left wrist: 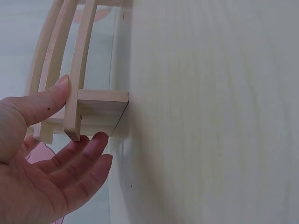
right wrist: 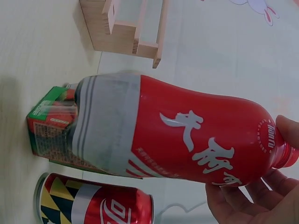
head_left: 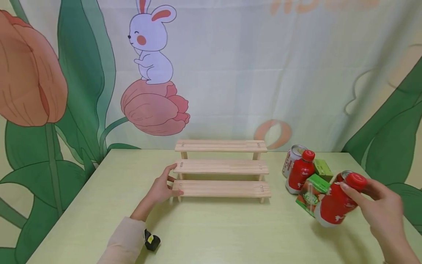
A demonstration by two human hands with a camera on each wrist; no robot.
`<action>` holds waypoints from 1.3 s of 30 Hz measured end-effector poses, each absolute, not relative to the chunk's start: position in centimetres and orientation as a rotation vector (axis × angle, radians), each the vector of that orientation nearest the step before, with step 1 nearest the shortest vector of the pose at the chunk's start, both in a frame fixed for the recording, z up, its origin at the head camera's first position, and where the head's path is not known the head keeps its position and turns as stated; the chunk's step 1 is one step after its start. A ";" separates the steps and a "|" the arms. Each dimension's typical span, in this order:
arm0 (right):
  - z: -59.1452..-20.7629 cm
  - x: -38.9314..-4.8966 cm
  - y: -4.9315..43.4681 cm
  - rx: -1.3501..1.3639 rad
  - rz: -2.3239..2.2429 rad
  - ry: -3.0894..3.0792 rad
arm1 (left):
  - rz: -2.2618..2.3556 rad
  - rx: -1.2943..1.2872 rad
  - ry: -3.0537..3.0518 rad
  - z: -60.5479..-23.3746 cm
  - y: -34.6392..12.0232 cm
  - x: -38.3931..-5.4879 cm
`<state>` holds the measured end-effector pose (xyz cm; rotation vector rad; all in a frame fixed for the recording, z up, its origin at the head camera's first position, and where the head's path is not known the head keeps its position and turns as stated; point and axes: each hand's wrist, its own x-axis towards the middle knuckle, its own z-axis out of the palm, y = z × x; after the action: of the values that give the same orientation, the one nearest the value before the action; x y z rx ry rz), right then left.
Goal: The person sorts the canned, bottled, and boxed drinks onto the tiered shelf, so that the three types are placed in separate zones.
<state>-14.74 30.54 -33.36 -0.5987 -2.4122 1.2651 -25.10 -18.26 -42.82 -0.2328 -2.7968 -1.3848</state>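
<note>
A three-tier wooden shelf (head_left: 221, 167) stands near the back of the table. At its left end, my left hand (head_left: 160, 189) holds it, with the thumb on the lowest board's edge and the fingers around the end, as the left wrist view shows on the board (left wrist: 80, 70). My right hand (head_left: 384, 207) grips a red-labelled drink bottle (head_left: 337, 205) around its neck, below the red cap. The bottle is tilted and appears raised above the table. In the right wrist view the bottle (right wrist: 187, 130) hides part of a green-and-red drink carton (right wrist: 51, 133).
Right of the shelf stand a white can (head_left: 289, 161), another red bottle (head_left: 300, 172), a green box (head_left: 323, 169) and the drink carton (head_left: 308, 200). A red can (right wrist: 105, 203) is beside the held bottle. A small black object (head_left: 152, 242) is by the left sleeve.
</note>
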 end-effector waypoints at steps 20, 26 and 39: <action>-32.6 -15.9 28.1 -0.345 1.440 -2.427 | -1.478 -0.202 -2.766 -42.9 -17.9 -25.2; -32.6 -16.3 27.2 -0.303 1.429 -2.418 | -1.446 -0.204 -2.778 -42.8 -18.1 -25.2; -31.9 -17.4 24.7 -0.251 1.468 -2.454 | -1.452 -0.193 -2.779 -42.8 -18.0 -25.2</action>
<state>-17.43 24.71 -31.88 -0.2510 -2.4537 1.4682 -25.22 -17.95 -42.82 -0.1931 -2.7794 -1.4517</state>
